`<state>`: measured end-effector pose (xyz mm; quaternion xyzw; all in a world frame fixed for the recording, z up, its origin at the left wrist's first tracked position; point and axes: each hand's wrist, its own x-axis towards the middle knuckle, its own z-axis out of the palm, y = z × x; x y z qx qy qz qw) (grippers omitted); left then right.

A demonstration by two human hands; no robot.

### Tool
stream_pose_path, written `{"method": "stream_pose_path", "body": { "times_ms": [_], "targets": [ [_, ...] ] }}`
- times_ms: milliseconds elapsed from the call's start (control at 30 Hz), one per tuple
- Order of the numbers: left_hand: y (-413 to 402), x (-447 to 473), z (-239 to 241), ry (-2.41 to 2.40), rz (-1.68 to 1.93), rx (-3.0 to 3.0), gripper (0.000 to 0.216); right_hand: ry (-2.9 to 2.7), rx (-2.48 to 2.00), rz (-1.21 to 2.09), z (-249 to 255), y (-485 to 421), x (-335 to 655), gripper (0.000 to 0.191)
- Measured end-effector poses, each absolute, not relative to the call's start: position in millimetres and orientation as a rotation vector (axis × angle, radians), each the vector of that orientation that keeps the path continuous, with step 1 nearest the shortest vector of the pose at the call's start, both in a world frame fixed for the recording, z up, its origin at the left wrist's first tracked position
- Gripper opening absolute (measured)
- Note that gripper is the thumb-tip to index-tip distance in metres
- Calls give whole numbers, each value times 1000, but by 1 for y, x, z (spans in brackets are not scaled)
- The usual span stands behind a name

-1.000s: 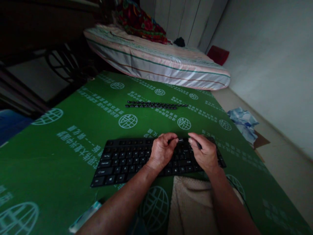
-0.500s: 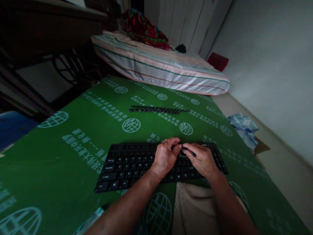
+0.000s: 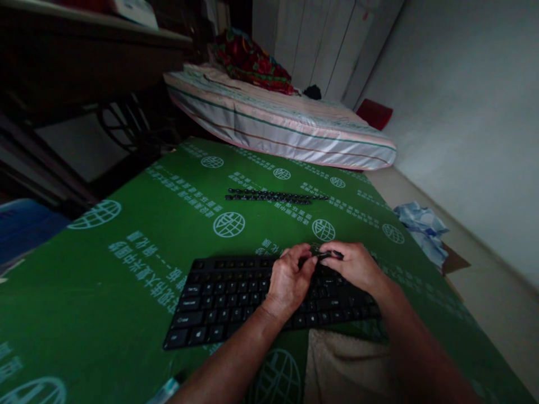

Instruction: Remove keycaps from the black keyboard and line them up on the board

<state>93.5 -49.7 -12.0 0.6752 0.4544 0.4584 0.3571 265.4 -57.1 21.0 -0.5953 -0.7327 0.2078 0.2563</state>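
Observation:
A black keyboard (image 3: pixel 236 303) lies flat on the green board, its right part partly covered by my hands. My left hand (image 3: pixel 290 275) is over the keyboard, thumb and fingers pinched at the tip of a small dark piece. My right hand (image 3: pixel 356 264) is closed on the same slim dark piece (image 3: pixel 332 255), which lies between the two hands; thin wire shows near the fingertips. Its exact kind is hard to make out. Beyond the keyboard, several small black keycaps (image 3: pixel 273 196) lie in two long rows.
The green printed board (image 3: pixel 138 280) bears the keyboard. A beige cloth (image 3: pixel 341 365) lies near the front edge. Behind stands a bed with a striped mattress (image 3: pixel 286 134). A dark table (image 3: pixel 101 62) is at left, and crumpled blue-white material (image 3: pixel 421 227) at right.
My hands have shifted slightly, and the dark piece between them has turned more level. The wire loops shown before are less visible. The whole view has tilted a little upward.

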Motion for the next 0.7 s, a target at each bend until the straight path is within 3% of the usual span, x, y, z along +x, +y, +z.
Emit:
{"method": "stream_pose_path", "body": {
  "times_ms": [167, 367, 700],
  "targets": [
    [-50, 91, -8, 1188, 1162, 1756, 23, -1677, -1663, 635, 13, 10, 297, 21],
    [-51, 88, -6, 1171, 1105, 1827, 17, -1597, -1772, 704, -3, 83, 319, 16],
    [-53, 85, -3, 1172, 1069, 1812, 17, -1597, -1846, 788, -27, 131, 326, 19]
  ]
}}
